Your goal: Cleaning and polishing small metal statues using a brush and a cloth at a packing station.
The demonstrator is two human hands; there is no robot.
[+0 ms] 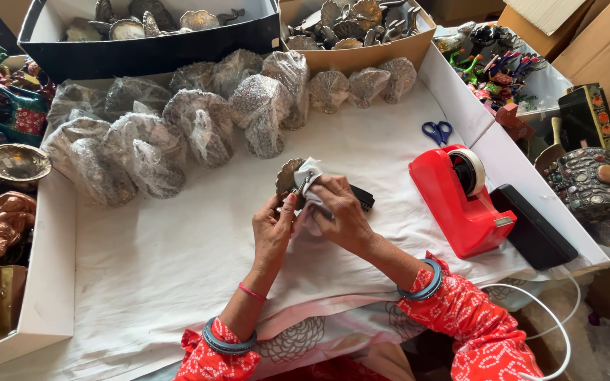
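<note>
Above a white cloth-covered table [178, 261], my left hand [271, 229] grips a small fan-shaped metal ornament [287, 176] from below. My right hand [340, 212] presses a white cloth [310, 171] against the ornament's right side. Both wrists wear blue bangles, and the sleeves are red with white dots. A dark flat object [363, 197] lies just behind my right hand.
Several plastic-wrapped ornaments [206, 120] lie in a row at the table's back. Boxes of unwrapped metal ornaments [347, 28] stand behind them. A red tape dispenser [460, 197], blue scissors [437, 131] and a black block [534, 226] sit right. Brass figures [8, 204] crowd the left.
</note>
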